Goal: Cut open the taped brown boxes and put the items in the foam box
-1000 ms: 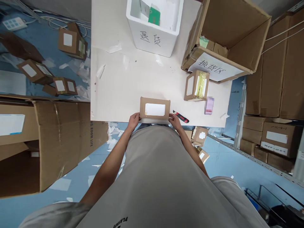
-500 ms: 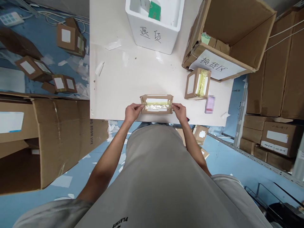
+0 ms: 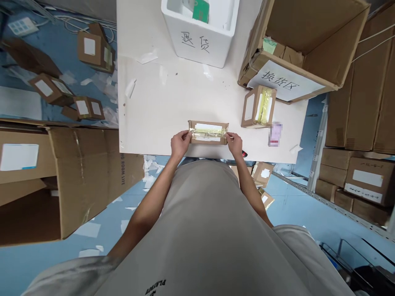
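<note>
A small brown cardboard box (image 3: 208, 132) with a white label and a strip of yellowish tape across it rests near the front edge of the white table (image 3: 173, 107). My left hand (image 3: 180, 143) grips its left end with closed fingers. At the box's right end my right hand (image 3: 235, 143) holds on, fingers closed. The box is turned so its taped side faces up. A red and black utility knife (image 3: 244, 154) pokes out from under my right hand.
A second small taped box (image 3: 258, 106) stands to the right. Behind it lies a big open carton with a paper sign (image 3: 279, 80). A white foam bin (image 3: 202, 31) stands at the back. Small boxes (image 3: 88, 107) litter the blue floor; a large carton (image 3: 61, 176) is at left.
The box was rolled over in both hands, from its labelled face up to its taped side up, and shifted slightly right. Both hands moved from its near edge to its ends.
</note>
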`<state>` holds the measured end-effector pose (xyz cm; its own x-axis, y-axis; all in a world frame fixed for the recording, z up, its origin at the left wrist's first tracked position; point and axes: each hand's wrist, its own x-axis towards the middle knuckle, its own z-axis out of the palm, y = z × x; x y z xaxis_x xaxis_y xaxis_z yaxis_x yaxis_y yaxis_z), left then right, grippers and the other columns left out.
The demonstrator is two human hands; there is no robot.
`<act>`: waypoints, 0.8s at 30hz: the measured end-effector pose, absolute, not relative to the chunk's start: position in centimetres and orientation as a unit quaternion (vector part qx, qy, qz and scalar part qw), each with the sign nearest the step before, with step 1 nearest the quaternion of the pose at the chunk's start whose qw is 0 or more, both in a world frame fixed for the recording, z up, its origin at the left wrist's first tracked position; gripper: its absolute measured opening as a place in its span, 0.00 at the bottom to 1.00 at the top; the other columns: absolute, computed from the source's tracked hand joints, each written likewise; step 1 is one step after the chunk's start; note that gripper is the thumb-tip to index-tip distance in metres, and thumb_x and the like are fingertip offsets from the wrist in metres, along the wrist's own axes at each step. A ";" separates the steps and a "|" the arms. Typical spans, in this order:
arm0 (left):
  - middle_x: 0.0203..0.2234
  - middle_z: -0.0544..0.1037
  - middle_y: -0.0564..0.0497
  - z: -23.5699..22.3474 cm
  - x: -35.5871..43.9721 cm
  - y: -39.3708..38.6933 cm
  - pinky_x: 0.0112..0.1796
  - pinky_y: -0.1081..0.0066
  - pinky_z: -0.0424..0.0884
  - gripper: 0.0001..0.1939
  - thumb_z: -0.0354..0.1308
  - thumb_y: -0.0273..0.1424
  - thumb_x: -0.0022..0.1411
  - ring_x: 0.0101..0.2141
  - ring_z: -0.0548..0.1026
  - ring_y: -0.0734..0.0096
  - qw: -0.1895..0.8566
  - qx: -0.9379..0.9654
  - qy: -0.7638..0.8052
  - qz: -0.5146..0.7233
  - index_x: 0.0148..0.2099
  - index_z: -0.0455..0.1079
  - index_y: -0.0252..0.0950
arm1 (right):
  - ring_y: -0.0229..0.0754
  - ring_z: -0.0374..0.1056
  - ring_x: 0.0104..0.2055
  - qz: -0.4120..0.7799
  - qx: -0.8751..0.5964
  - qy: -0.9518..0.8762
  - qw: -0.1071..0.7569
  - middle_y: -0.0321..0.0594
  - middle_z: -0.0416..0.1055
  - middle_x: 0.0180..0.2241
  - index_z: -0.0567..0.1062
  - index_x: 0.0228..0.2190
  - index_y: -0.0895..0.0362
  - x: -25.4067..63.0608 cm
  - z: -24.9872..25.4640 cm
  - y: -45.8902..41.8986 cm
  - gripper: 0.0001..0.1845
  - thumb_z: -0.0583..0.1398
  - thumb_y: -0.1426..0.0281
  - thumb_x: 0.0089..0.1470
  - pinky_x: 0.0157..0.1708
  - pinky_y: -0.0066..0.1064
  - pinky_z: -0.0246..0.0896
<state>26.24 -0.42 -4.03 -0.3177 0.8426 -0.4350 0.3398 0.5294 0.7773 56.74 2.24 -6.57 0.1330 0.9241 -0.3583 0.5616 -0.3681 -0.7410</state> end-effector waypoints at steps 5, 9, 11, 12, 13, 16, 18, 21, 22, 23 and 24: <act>0.56 0.90 0.42 -0.2 29.1 -0.4 0.63 0.51 0.81 0.18 0.66 0.39 0.78 0.57 0.88 0.44 0.463 0.449 0.700 0.308 0.61 0.88 0.35 | 0.59 0.83 0.50 0.386 -0.750 -0.491 0.218 0.54 0.90 0.50 0.90 0.46 0.57 59.8 -6.5 2.0 0.24 0.61 0.52 0.71 0.60 0.49 0.77; 0.64 0.87 0.47 2.6 32.4 -0.8 0.71 0.48 0.77 0.18 0.66 0.39 0.79 0.66 0.84 0.43 0.483 0.545 0.617 0.298 0.64 0.88 0.41 | 0.59 0.80 0.46 0.345 -0.783 -0.483 0.186 0.55 0.89 0.44 0.88 0.40 0.55 62.1 -6.4 1.7 0.24 0.57 0.55 0.72 0.57 0.48 0.74; 0.66 0.85 0.49 3.4 33.9 -0.8 0.72 0.48 0.76 0.18 0.66 0.38 0.80 0.69 0.82 0.44 0.488 0.585 0.585 0.279 0.66 0.87 0.44 | 0.58 0.79 0.44 0.329 -0.797 -0.481 0.155 0.55 0.89 0.42 0.86 0.36 0.54 62.6 -6.5 1.6 0.23 0.55 0.57 0.72 0.55 0.46 0.73; 0.68 0.84 0.50 3.7 34.4 -0.8 0.72 0.48 0.76 0.19 0.65 0.38 0.80 0.70 0.81 0.44 0.488 0.600 0.574 0.269 0.67 0.86 0.45 | 0.57 0.78 0.43 0.325 -0.802 -0.482 0.139 0.55 0.88 0.41 0.85 0.35 0.54 62.8 -6.4 1.6 0.23 0.55 0.59 0.72 0.55 0.45 0.72; 0.69 0.83 0.50 3.9 34.9 -0.7 0.72 0.48 0.77 0.20 0.64 0.37 0.81 0.71 0.80 0.45 0.486 0.613 0.566 0.260 0.68 0.85 0.45 | 0.57 0.78 0.43 0.322 -0.805 -0.483 0.125 0.55 0.88 0.41 0.84 0.33 0.53 62.9 -6.4 1.6 0.22 0.54 0.60 0.72 0.54 0.44 0.71; 0.71 0.81 0.50 4.2 35.6 -0.3 0.71 0.49 0.77 0.21 0.63 0.35 0.82 0.72 0.79 0.45 0.473 0.637 0.559 0.241 0.70 0.84 0.44 | 0.55 0.75 0.40 0.321 -0.808 -0.483 0.102 0.53 0.87 0.38 0.81 0.30 0.52 62.9 -6.3 1.3 0.22 0.53 0.63 0.72 0.51 0.41 0.69; 0.70 0.82 0.50 4.4 35.6 0.0 0.71 0.52 0.78 0.20 0.62 0.34 0.82 0.71 0.79 0.47 0.463 0.643 0.565 0.231 0.69 0.85 0.44 | 0.53 0.74 0.38 0.323 -0.808 -0.483 0.099 0.50 0.86 0.37 0.80 0.29 0.52 62.8 -6.2 1.0 0.22 0.53 0.63 0.72 0.49 0.39 0.69; 0.68 0.83 0.53 4.8 35.0 0.3 0.69 0.56 0.79 0.19 0.61 0.34 0.82 0.69 0.82 0.51 0.444 0.640 0.591 0.210 0.67 0.86 0.48 | 0.51 0.73 0.37 0.327 -0.804 -0.487 0.100 0.47 0.85 0.35 0.80 0.31 0.52 62.4 -5.7 0.5 0.22 0.53 0.62 0.73 0.47 0.36 0.67; 0.67 0.84 0.54 5.0 34.7 0.4 0.68 0.57 0.79 0.18 0.62 0.35 0.82 0.68 0.83 0.52 0.436 0.637 0.604 0.200 0.66 0.87 0.49 | 0.51 0.73 0.38 0.328 -0.802 -0.488 0.101 0.47 0.85 0.35 0.81 0.32 0.53 62.3 -5.5 0.5 0.22 0.53 0.62 0.73 0.46 0.36 0.67; 0.67 0.85 0.53 5.1 34.3 0.6 0.66 0.58 0.80 0.17 0.62 0.37 0.83 0.66 0.84 0.52 0.426 0.633 0.619 0.190 0.65 0.87 0.49 | 0.51 0.74 0.39 0.329 -0.801 -0.490 0.102 0.46 0.85 0.35 0.83 0.34 0.53 62.0 -5.2 0.4 0.22 0.53 0.62 0.74 0.47 0.35 0.68; 0.66 0.86 0.52 5.1 33.9 0.8 0.65 0.58 0.80 0.17 0.63 0.39 0.82 0.65 0.85 0.51 0.413 0.628 0.635 0.178 0.65 0.88 0.49 | 0.51 0.75 0.40 0.331 -0.800 -0.490 0.103 0.47 0.86 0.37 0.84 0.36 0.54 61.8 -5.0 0.4 0.21 0.54 0.62 0.74 0.48 0.36 0.68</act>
